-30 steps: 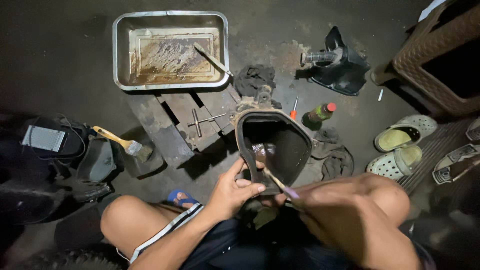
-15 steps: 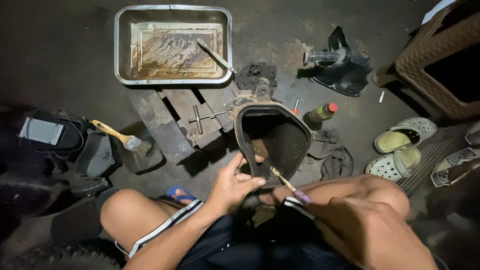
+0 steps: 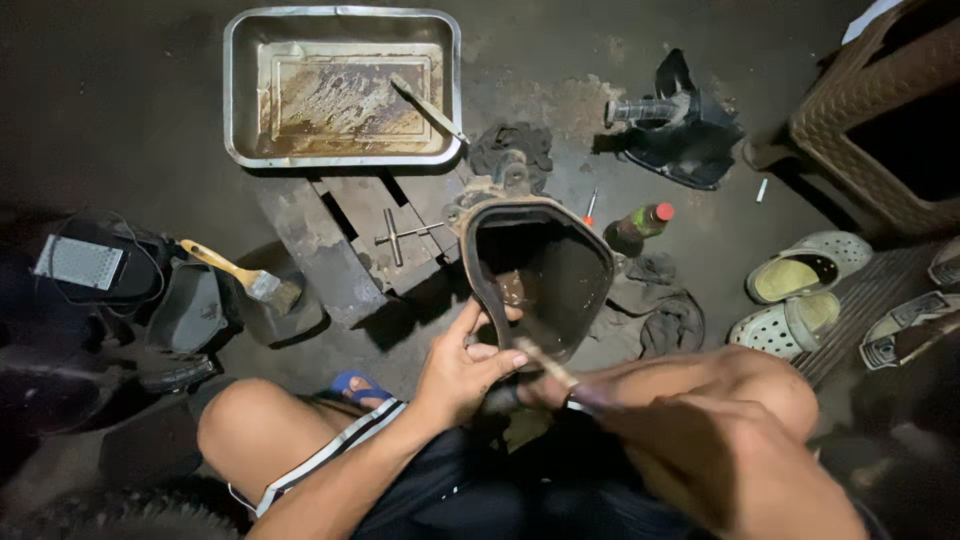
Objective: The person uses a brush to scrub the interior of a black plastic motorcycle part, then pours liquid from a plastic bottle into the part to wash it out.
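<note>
While the person sits low over the floor with knees spread, the left hand (image 3: 462,372) is wrapped around the near rim of a dark hollow housing (image 3: 540,272), thumb and fingers closed on its edge. That housing stands just ahead of the hand, its long axis running away from the person, open mouth facing up toward the camera and greasy brown residue showing inside. The right hand (image 3: 700,440) is blurred, but looks closed around the handle of a thin brush-like tool (image 3: 545,365), which slants from that hand up and to the left, its tip at the housing's near lip, right beside the left fingers. So the left hand is on the housing itself, while the right reaches it only through the tool.

Farther ahead of the left hand lie wooden blocks (image 3: 350,240) and a metal tray (image 3: 340,85) stained with rusty liquid. Off to its left, a paintbrush (image 3: 245,275) rests on a dark container. Beyond the right hand stand a small bottle with a red cap (image 3: 640,225) and pale sandals (image 3: 800,295).
</note>
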